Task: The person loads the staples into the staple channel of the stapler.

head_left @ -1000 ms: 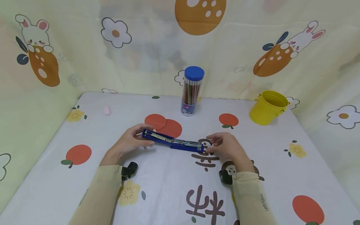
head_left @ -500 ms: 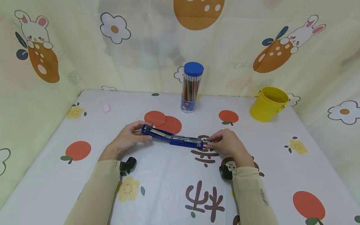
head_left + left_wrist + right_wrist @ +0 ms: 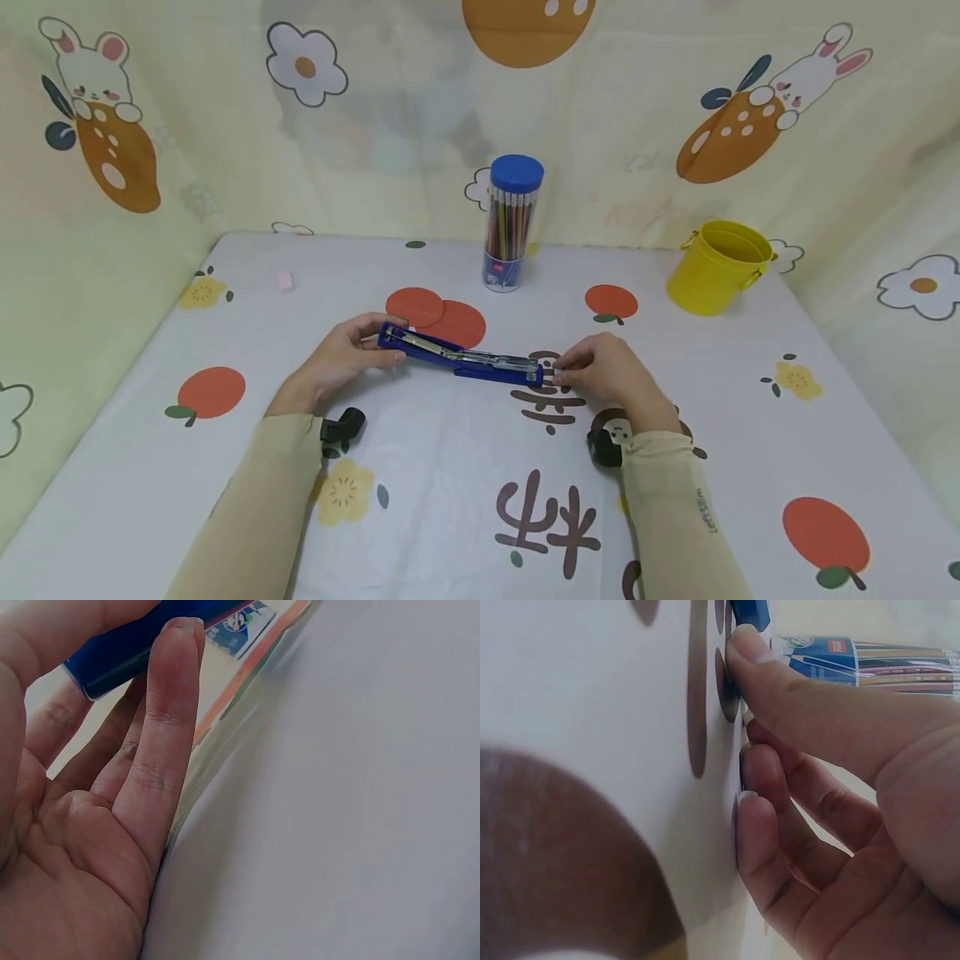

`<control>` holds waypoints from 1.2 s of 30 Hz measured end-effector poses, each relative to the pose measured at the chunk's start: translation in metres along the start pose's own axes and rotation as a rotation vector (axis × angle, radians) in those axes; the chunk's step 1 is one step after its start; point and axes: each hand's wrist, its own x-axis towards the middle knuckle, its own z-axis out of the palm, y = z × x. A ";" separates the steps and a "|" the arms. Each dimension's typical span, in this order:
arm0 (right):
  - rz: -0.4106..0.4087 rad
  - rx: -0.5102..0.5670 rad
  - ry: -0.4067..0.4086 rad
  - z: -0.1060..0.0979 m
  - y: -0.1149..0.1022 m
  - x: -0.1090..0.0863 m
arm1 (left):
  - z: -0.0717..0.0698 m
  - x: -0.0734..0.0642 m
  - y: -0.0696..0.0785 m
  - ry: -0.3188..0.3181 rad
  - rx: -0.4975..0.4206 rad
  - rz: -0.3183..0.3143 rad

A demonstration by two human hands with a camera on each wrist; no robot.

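Note:
A blue stapler lies unfolded in the head view, its metal rail and inner parts facing up and its left half raised at a slant. My left hand grips the left end between thumb and fingers. In the left wrist view, the blue end shows between the thumb and the fingers. My right hand is at the stapler's right end, its fingers loosely bent. The right wrist view shows the thumb tip just by the stapler's blue corner and the other fingertips low at the tabletop; nothing shows between them.
A clear tube of pencils with a blue lid stands behind the stapler. At the back right is a yellow bucket. A small pink block lies at the back left. The patterned tablecloth meets a printed curtain behind.
The whole head view has shifted slightly upward. My right thumb and fingertips have come closer together beside the stapler's end. The left hand's grip looks the same.

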 end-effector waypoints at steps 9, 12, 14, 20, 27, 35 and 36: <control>0.000 0.000 -0.007 -0.001 0.000 0.000 | 0.001 0.000 0.002 0.000 -0.012 0.004; 0.015 0.007 -0.001 -0.001 -0.001 0.000 | 0.001 0.001 0.002 0.001 -0.019 0.001; 0.027 0.010 0.001 -0.001 -0.002 -0.001 | 0.001 0.000 0.003 0.002 -0.022 -0.004; 0.017 0.026 0.008 -0.002 -0.006 0.000 | 0.001 0.000 0.003 0.016 -0.005 -0.013; -0.031 0.060 0.029 -0.005 -0.012 -0.002 | 0.001 0.000 0.002 0.005 -0.013 -0.018; -0.090 0.063 0.056 0.001 -0.020 -0.001 | 0.002 0.000 0.002 0.019 -0.010 -0.021; -0.100 0.060 0.058 0.002 -0.021 -0.001 | 0.002 0.000 0.002 0.021 -0.011 -0.019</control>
